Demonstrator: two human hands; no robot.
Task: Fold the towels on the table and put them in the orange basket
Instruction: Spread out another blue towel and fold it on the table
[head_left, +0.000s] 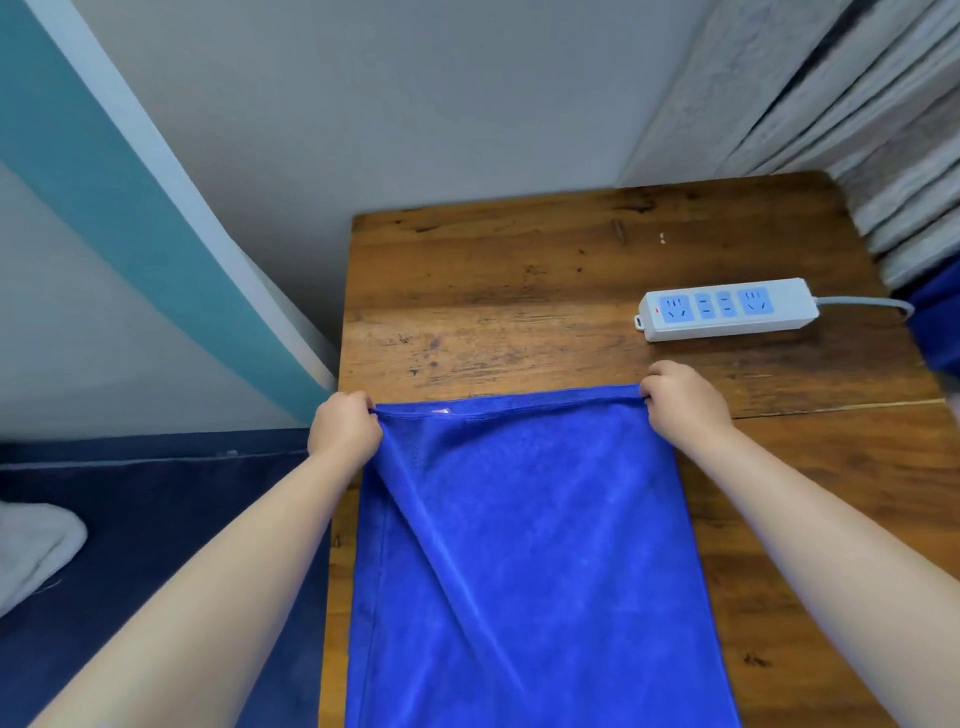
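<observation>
A bright blue towel (530, 545) lies lengthwise on the wooden table (519, 291), running from the table's middle down to the bottom of the view. My left hand (344, 434) pinches its far left corner and my right hand (683, 400) pinches its far right corner. The far edge is stretched straight between them, with a small pink label showing near the left. A diagonal crease runs down from the left corner. No orange basket is in view.
A white power strip (727, 309) with blue sockets lies on the table at the right, its cable leading off right. More blue fabric (937, 317) shows at the right edge. Left of the table is a dark blue surface (156, 519) with white cloth (36, 545).
</observation>
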